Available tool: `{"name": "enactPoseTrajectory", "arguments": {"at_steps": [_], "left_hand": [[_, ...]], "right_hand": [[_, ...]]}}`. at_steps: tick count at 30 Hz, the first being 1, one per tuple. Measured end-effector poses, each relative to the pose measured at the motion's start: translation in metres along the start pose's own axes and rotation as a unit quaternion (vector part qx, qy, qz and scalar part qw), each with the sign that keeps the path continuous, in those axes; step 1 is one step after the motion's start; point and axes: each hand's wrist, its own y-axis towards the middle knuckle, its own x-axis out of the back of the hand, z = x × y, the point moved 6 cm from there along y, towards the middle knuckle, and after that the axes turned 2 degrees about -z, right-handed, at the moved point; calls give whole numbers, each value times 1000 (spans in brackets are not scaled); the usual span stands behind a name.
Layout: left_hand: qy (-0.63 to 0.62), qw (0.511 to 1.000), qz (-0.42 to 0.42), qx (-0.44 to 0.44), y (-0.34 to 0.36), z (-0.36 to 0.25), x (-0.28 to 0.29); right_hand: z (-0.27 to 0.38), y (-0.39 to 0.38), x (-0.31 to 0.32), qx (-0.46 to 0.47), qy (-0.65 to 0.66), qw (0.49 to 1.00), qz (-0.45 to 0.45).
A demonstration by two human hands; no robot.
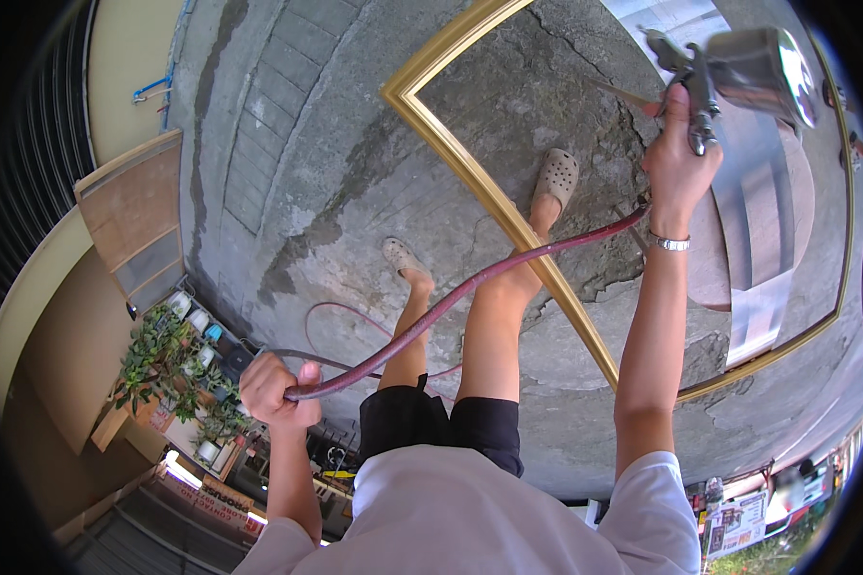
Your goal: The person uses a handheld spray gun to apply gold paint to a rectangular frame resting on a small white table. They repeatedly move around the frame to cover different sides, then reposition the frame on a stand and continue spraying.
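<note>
My right hand point(679, 168) is wrapped round a metal spray gun point(700, 91) with a shiny silver cup point(762, 75), held up at the upper right. A dark red hose point(455, 299) runs from below the gun down to my left hand point(280, 391), which grips it at the lower left. A large gold-coloured frame point(460, 182) stretches beneath my hands and the hose, with one corner at the top centre. Under the gun lies a pale board or panel point(758, 235) with reflective strips.
My feet in beige clogs stand on cracked concrete point(297, 172). A thin hose loops behind my legs. At the left are a wooden board point(129, 216), potted plants point(163, 350) and a wall opening. Shelving with assorted items and a sign point(738, 522) sit along the lower edges.
</note>
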Motion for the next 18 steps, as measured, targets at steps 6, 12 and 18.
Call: {"name": "enactPoseTrajectory", "arguments": {"at_steps": [6,12,18], "left_hand": [[0,999,-30,14,16,-3,8],[36,999,-6,-14,34,-17,16],[44,997,18,-55,61,-42,1]], "right_hand": [[-7,-26,-11,-3,-6,998,66],[-1,-102,-37,-50,67,947,309],[1,-30,-16,-36,26,960,277]]}}
